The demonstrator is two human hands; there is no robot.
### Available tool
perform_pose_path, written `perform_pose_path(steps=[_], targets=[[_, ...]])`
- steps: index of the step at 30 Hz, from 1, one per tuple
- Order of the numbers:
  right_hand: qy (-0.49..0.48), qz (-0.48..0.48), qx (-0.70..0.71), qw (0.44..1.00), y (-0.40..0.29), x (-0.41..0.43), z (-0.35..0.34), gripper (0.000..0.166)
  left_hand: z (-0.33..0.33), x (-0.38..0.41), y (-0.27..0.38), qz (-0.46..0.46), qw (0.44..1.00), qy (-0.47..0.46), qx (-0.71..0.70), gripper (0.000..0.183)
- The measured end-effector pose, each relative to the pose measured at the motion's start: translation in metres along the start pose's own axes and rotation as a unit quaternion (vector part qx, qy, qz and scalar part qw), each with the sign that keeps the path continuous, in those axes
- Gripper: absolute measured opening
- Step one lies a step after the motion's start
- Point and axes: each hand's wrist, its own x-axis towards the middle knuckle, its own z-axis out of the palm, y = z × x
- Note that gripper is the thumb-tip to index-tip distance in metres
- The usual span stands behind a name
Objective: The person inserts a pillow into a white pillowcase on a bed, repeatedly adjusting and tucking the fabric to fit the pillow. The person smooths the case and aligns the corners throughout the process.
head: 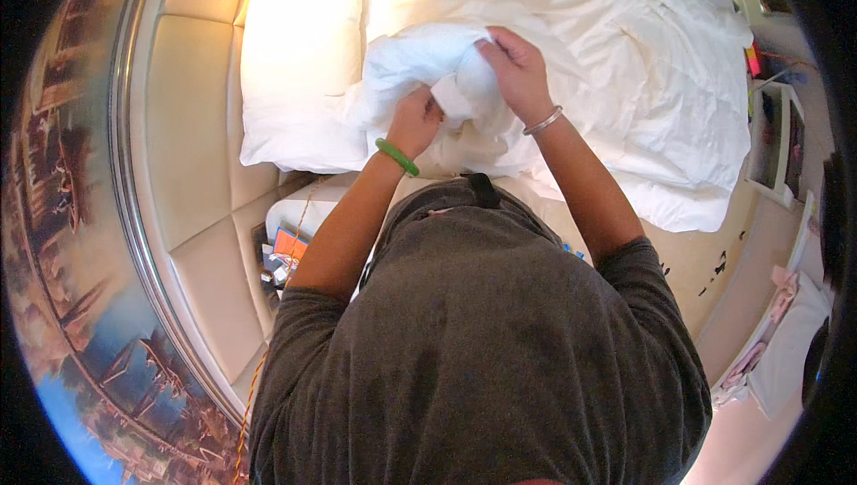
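Observation:
Over the near side of the bed, both my hands grip a bunched white duvet [415, 49]. My right hand [521, 73], with a silver bangle at the wrist, pinches a raised edge of the fabric between thumb and fingers. Lower and to the left, my left hand [416, 120] has its fingers curled into the fabric; a green bangle circles that wrist. A small white fabric flap [452, 98] sticks out between the hands. The fingertips of my left hand are partly hidden. Wrinkled white bedding [622, 83] spreads to the right.
White pillows [301, 63] lie against the padded headboard [194, 130] at left. Beside the bed, a nightstand [301, 210] has cables and an orange item [289, 242] near it. A twisted cord [251, 391] hangs at left. A white shelf unit [770, 136] stands beyond the bed's foot.

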Motion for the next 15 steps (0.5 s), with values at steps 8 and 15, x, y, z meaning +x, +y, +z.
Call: perform_pose_path(steps=[8, 15], targets=[[-0.068, 0.167, 0.166, 0.969, 0.009, -0.010, 0.007, 0.022, -0.027, 0.015, 0.023, 0.090, 0.994, -0.012, -0.055, 0.041], [-0.104, 0.137, 0.113, 0.979, 0.016, -0.004, 0.005, 0.027, -0.009, -0.003, 0.020, 0.022, 0.957, -0.027, -0.288, 0.038]])
